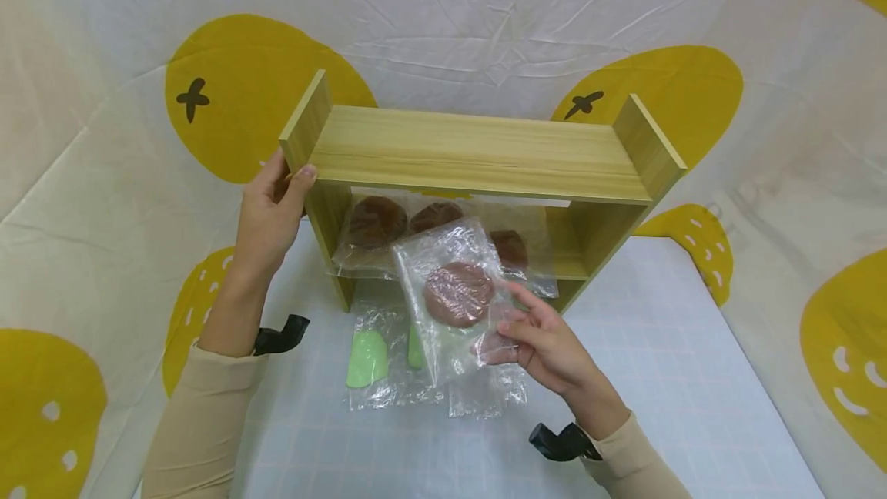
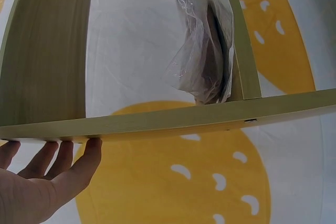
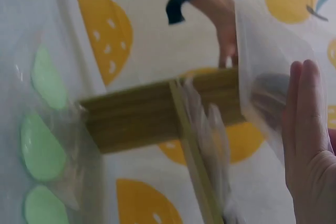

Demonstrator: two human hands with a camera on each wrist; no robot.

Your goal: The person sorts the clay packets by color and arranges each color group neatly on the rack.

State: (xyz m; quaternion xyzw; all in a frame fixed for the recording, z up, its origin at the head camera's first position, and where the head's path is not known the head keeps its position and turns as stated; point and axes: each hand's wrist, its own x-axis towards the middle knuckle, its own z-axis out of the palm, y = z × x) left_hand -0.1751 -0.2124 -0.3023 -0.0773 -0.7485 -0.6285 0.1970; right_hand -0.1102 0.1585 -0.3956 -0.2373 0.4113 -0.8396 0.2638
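Note:
My right hand (image 1: pixel 543 337) pinches a clear plastic bag (image 1: pixel 460 299) with a flat reddish-brown disc inside, raised in front of a light wooden shelf (image 1: pixel 478 152). Thumb and fingers meet at the bag's right edge. On the left, the fingertips of my left hand (image 1: pixel 270 210) touch the outer face of the shelf's side panel (image 2: pixel 157 121), with the thumb at its front edge. Clear bags with dark brown discs (image 1: pixel 377 222) stand on the middle board, partly hidden behind the raised bag.
Low at the shelf's front, light green pieces (image 1: pixel 367 358) in clear bags lie on the pale checked table (image 1: pixel 388 460); the right wrist view shows several. Behind the shelf hangs a white cloth (image 1: pixel 450 37) printed with yellow shapes.

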